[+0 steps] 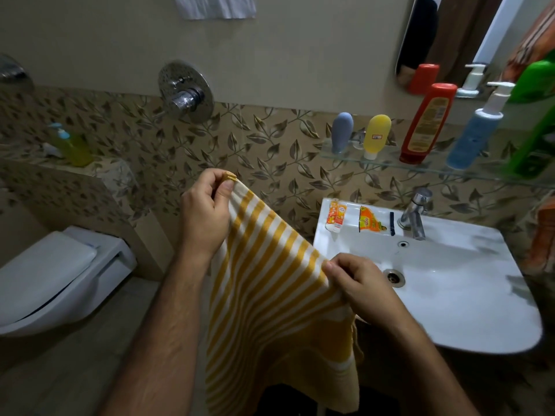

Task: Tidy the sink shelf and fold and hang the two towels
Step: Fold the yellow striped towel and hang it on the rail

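I'm holding the towel (270, 283) by its top edge in front of me, yellow and white stripes hanging down toward six o'clock, just left of the sink (468, 298). My left hand (207, 214) pinches one corner up at eleven o'clock, and my right hand (357, 283) pinches the edge lower, at three o'clock of the cloth.

The biggest risk, I think, is the long loose end: if I fold without lifting it, it could drag on the floor or swing against the toilet (54, 277) at nine o'clock. My hands sit at uneven heights, so the fold may come out crooked. A wide swing toward one o'clock could knock the bottles off the glass shelf (387, 163), the red bottle (426, 124) and blue pump bottle (474, 139) first. Either pinch is shallow, so a corner might slip.

The red bottle's label is too blurred to read. The orange sachet (371, 222) on the sink rim carries print I can't make out; the small tube (335, 216) beside it likewise.
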Available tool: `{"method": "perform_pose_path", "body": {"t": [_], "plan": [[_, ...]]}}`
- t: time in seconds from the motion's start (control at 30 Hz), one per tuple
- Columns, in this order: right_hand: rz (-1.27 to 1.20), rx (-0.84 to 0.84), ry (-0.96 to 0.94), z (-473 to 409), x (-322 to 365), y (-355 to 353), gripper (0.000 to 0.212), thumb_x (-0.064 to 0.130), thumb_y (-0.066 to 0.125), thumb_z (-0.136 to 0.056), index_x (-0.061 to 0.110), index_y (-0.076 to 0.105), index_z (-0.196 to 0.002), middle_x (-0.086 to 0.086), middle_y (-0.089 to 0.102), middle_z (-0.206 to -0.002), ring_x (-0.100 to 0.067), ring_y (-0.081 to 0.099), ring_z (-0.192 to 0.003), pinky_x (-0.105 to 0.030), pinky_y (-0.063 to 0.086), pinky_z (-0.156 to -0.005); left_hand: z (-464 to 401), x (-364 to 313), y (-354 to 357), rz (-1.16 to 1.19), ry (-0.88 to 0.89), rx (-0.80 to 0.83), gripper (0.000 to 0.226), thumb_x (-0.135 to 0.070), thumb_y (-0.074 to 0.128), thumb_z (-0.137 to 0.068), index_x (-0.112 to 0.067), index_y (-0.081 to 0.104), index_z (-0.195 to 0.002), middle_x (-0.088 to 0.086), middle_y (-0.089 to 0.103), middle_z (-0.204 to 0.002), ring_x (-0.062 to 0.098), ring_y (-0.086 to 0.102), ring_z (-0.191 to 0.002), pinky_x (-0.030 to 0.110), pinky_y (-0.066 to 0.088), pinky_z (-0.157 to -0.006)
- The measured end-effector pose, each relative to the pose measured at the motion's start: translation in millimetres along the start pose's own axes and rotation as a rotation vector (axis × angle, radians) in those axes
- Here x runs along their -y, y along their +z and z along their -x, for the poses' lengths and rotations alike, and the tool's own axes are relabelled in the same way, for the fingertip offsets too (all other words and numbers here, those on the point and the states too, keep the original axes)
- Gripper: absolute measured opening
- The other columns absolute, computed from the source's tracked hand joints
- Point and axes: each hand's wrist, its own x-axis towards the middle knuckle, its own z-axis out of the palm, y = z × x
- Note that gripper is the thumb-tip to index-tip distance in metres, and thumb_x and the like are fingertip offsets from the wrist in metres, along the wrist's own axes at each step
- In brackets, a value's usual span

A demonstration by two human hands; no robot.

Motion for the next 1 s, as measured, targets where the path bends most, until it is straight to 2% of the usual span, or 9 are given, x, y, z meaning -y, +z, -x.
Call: {"method": "perform_pose_path", "body": {"t": [0.13, 0.3, 0.5, 0.6, 0.67, 0.77, 0.83, 0.9, 1.0], "plan": [[-0.048, -0.019, -0.001, -3, -1, 1, 0.028, 0.032, 0.056, -0.097, 0.021, 0.063, -0.072, 0.007, 0.057, -0.069, -0.002, 0.053, -0.066, -0.015, 0.038, -0.057, 7, 7, 4, -0.058, -0.159, -0.005, 0.016, -0.021, 0.053, -0.098, -0.012, 0.064, -0.105, -0.005, 0.061, -0.093, 0.011, 0.056, -0.086, 0.018, 0.041, -0.068], [0.209, -0.332, -0.068, -21, 5, 13, 0.020, 0.031, 0.056, -0.096, 0.021, 0.061, -0.079, 0.009, 0.052, -0.083, -0.007, 0.052, -0.072, -0.023, 0.037, -0.061, 23, 13, 12, -0.127, -0.329, -0.089, 0.020, -0.022, 0.055, -0.096, -0.007, 0.066, -0.103, -0.003, 0.058, -0.089, 0.013, 0.051, -0.083, 0.020, 0.032, -0.068], [0.327, -0.419, -0.079, -33, 22, 33, 0.026, 0.034, 0.050, -0.098, 0.017, 0.060, -0.081, 0.000, 0.066, -0.076, -0.018, 0.058, -0.068, -0.033, 0.045, -0.058, 56, 3, 29, 0.038, -0.332, -0.109, 0.010, -0.021, 0.066, -0.089, -0.016, 0.072, -0.094, -0.010, 0.065, -0.076, 0.015, 0.064, -0.074, 0.023, 0.042, -0.065], [0.324, -0.359, -0.167, -34, 29, 36, 0.023, 0.032, 0.052, -0.097, 0.017, 0.062, -0.083, 0.000, 0.066, -0.078, -0.020, 0.058, -0.071, -0.035, 0.046, -0.060, 69, -1, 39, 0.172, -0.274, 0.042, 0.029, -0.020, 0.072, -0.085, -0.024, 0.070, -0.113, -0.011, 0.069, -0.075, 0.008, 0.066, -0.074, 0.022, 0.052, -0.071], [0.315, -0.315, -0.234, -34, 30, 35, 0.018, 0.026, 0.055, -0.095, 0.015, 0.064, -0.085, -0.002, 0.067, -0.080, -0.021, 0.059, -0.073, -0.038, 0.048, -0.063, 70, -2, 42, 0.224, -0.216, 0.246, 0.058, -0.017, 0.073, -0.084, -0.032, 0.053, -0.136, -0.016, 0.060, -0.064, -0.002, 0.054, -0.061, 0.014, 0.046, -0.069], [0.306, -0.259, -0.312, -33, 30, 32, 0.011, 0.020, 0.060, -0.092, 0.014, 0.067, -0.086, -0.003, 0.067, -0.081, -0.021, 0.060, -0.076, -0.041, 0.049, -0.066, 61, -1, 41, 0.118, -0.084, 0.550, 0.078, -0.022, 0.071, -0.085, -0.050, 0.030, -0.145, -0.014, 0.053, -0.064, -0.002, 0.046, -0.057, 0.014, 0.042, -0.065], [0.295, -0.220, -0.349, -33, 29, 30, 0.009, 0.018, 0.061, -0.091, 0.013, 0.068, -0.086, -0.003, 0.067, -0.080, -0.020, 0.060, -0.075, -0.039, 0.049, -0.066, 52, 1, 40, 0.053, -0.047, 0.719, 0.077, -0.022, 0.069, -0.086, -0.053, 0.029, -0.144, -0.012, 0.051, -0.067, -0.001, 0.044, -0.058, 0.015, 0.040, -0.064], [0.277, -0.201, -0.381, -31, 29, 28, 0.008, 0.016, 0.063, -0.091, 0.014, 0.070, -0.089, -0.002, 0.067, -0.081, -0.019, 0.060, -0.077, -0.033, 0.046, -0.065, 43, 0, 40, 0.030, -0.023, 0.847, 0.062, -0.021, 0.069, -0.087, -0.047, 0.046, -0.138, -0.015, 0.055, -0.070, -0.004, 0.048, -0.062, 0.017, 0.041, -0.067], [0.229, -0.195, -0.358, -31, 29, 24, 0.007, 0.018, 0.064, -0.092, 0.017, 0.070, -0.088, 0.003, 0.064, -0.077, -0.014, 0.059, -0.074, -0.028, 0.044, -0.063, 34, -4, 40, -0.062, -0.012, 0.813, 0.022, -0.021, 0.071, -0.085, -0.032, 0.071, -0.105, -0.015, 0.065, -0.078, -0.007, 0.056, -0.070, 0.021, 0.042, -0.069]]}}
